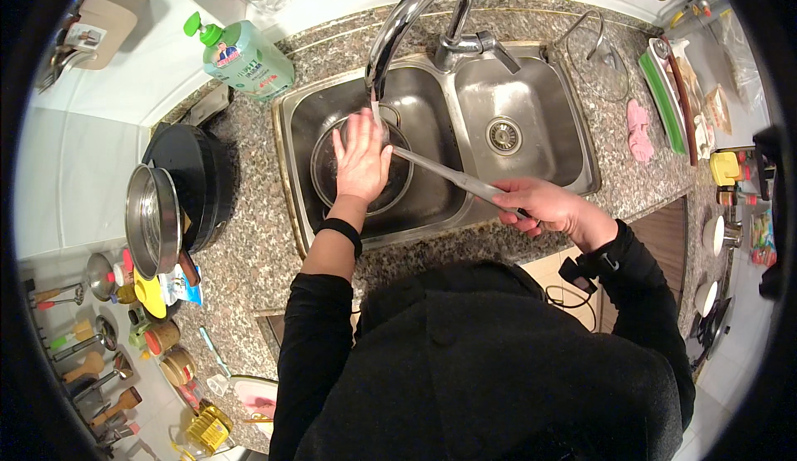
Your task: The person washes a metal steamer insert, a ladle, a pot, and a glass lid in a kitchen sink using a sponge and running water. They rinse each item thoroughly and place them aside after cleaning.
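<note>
My right hand (534,206) grips the handle end of a long metal kitchen utensil, probably a ladle (445,176). Its far end lies under the faucet, mostly hidden by my left hand (364,156). The fingers of that hand rest stretched out over the utensil's head; whether they grip it cannot be told. A thin stream of water (375,109) falls from the chrome faucet (389,28) onto the fingers. Below, a round pan or lid with a glassy rim (398,190) sits in the left sink basin (429,118), partly covered by my hand.
The right basin (535,106) has a drain strainer (503,136). A green pump bottle (249,62) stands at the back left. Dark cookware (208,181) and a steel pan (152,221) are left of the sink. A glass lid (601,69) and pink cloth (638,130) lie right.
</note>
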`<action>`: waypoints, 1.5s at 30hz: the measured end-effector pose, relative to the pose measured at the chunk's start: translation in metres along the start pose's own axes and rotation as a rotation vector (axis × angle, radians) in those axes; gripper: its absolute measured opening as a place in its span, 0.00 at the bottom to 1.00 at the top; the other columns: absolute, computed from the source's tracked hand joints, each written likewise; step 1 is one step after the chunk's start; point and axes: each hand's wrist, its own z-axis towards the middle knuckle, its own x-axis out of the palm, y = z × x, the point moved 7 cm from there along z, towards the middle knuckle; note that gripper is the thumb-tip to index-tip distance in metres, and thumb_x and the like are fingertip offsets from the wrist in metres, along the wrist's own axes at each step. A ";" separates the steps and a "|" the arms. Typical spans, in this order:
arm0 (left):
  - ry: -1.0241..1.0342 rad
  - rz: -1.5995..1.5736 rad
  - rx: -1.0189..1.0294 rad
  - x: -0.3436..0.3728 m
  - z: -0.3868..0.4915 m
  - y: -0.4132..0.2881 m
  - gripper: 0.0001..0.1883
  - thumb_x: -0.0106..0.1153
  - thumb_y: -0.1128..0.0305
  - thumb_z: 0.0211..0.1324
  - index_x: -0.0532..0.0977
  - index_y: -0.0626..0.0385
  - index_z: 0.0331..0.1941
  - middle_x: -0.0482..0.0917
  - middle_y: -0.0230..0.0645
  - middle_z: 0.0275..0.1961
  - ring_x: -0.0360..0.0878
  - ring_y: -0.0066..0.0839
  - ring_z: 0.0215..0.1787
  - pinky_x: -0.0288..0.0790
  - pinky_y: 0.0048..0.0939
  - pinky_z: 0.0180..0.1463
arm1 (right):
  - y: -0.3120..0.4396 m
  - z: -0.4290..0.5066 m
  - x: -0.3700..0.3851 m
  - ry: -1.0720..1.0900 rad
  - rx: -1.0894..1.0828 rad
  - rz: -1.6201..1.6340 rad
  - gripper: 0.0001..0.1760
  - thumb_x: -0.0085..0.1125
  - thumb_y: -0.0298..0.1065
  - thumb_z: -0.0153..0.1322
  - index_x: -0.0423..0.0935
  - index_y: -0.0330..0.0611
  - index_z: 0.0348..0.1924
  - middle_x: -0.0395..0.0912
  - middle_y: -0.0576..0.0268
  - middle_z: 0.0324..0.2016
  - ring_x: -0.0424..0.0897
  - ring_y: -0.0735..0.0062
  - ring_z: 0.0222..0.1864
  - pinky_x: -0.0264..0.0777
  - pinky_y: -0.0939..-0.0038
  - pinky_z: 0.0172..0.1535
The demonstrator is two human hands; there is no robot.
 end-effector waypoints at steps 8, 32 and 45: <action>0.152 0.176 0.311 0.000 -0.027 0.009 0.26 0.59 0.62 0.61 0.69 0.49 0.64 0.67 0.31 0.69 0.56 0.28 0.76 0.42 0.55 0.77 | -0.009 -0.018 -0.022 -0.090 0.049 0.018 0.17 0.49 0.37 0.78 0.68 0.43 0.59 0.67 0.69 0.22 0.58 0.88 0.12 0.50 0.83 0.14; -0.282 -0.172 0.121 -0.059 0.012 -0.023 0.27 0.53 0.79 0.55 0.71 0.49 0.61 0.73 0.42 0.62 0.73 0.44 0.62 0.69 0.43 0.62 | 0.035 -0.074 -0.003 -0.798 -0.844 -1.486 0.28 0.61 0.28 0.66 0.73 0.54 0.61 0.74 0.56 0.29 0.78 0.52 0.28 0.76 0.57 0.32; -0.394 -1.873 -0.735 0.009 0.006 0.056 0.14 0.46 0.60 0.73 0.72 0.61 0.48 0.80 0.45 0.49 0.84 0.38 0.48 0.81 0.38 0.49 | -0.005 -0.021 -0.023 -0.181 -0.250 0.090 0.28 0.54 0.35 0.77 0.63 0.49 0.69 0.67 0.72 0.25 0.58 0.87 0.18 0.50 0.82 0.19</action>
